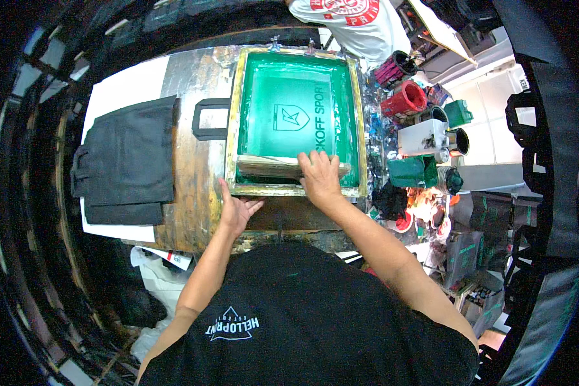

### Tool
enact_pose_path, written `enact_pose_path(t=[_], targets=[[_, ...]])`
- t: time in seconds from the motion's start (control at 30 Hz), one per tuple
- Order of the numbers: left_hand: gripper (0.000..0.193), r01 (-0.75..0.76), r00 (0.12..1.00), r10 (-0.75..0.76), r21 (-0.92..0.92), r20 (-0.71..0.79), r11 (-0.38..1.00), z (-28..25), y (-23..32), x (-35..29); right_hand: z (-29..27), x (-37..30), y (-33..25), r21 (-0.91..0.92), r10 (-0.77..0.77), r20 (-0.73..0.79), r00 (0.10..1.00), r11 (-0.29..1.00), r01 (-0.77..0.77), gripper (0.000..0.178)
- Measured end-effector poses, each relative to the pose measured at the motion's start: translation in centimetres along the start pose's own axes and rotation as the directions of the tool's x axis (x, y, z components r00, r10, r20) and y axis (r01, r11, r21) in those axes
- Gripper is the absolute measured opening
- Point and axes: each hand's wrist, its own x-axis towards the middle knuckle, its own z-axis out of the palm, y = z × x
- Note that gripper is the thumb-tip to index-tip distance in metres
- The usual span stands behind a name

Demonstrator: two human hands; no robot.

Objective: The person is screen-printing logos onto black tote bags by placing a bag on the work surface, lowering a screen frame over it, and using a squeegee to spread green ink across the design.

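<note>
A screen printing frame (361,128) with a yellowed rim and green mesh lies on the worn table, a shield-shaped design and lettering on its mesh. My right hand (320,177) is closed over the top of a wooden squeegee (267,166), which spans the near end of the screen. Beside the frame's near left corner is my left hand (237,209), its fingers apart and holding nothing; whether it touches the rim I cannot tell. From under the frame's left side sticks out a black fabric loop (199,122), like a bag handle. What it belongs to is hidden.
Folded black fabric bags (132,154) lie at the left on a white board (125,89). Hinge clamps (275,44) sit at the frame's far edge. Along the right stand a red container (405,98), a white jug (423,138) and a green tub (412,172). Another person's white shirt (367,32) shows behind.
</note>
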Motion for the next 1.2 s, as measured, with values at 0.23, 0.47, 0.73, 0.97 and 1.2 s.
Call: enact_pose_path(t=[0.23, 0.47, 0.73, 0.97, 1.2], targets=[[0.122, 0.013, 1.0, -0.013, -0.006, 0.011, 1.0, -0.1, 0.3, 0.0, 3.2, 6.3, 2.5, -0.068, 0.034, -0.115, 0.993, 0.997, -0.042, 0.058], [0.119, 0.016, 1.0, -0.015, -0.024, 0.025, 1.0, -0.2, 0.2, 0.3, 5.6, 16.9, 9.5, -0.106, 0.02, -0.146, 0.989, 0.994, -0.036, 0.059], [0.12, 0.087, 0.996, -0.086, -0.037, 0.031, 0.995, -1.6, -0.2, 1.3, 6.7, 26.9, 14.7, -0.101, -0.023, -0.151, 0.988, 0.995, 0.007, 0.057], [0.121, 0.111, 0.994, -0.11, -0.038, 0.03, 0.993, -2.8, -1.1, 2.1, 6.8, 30.9, 15.3, -0.134, -0.01, -0.122, 0.992, 0.991, -0.007, 0.063], [0.125, 0.368, 0.93, -0.345, 0.254, -0.13, 0.895, -4.5, 0.1, 2.8, 4.6, 32.4, 17.2, -0.05, -0.009, -0.015, 1.0, 0.999, 0.008, 0.061]])
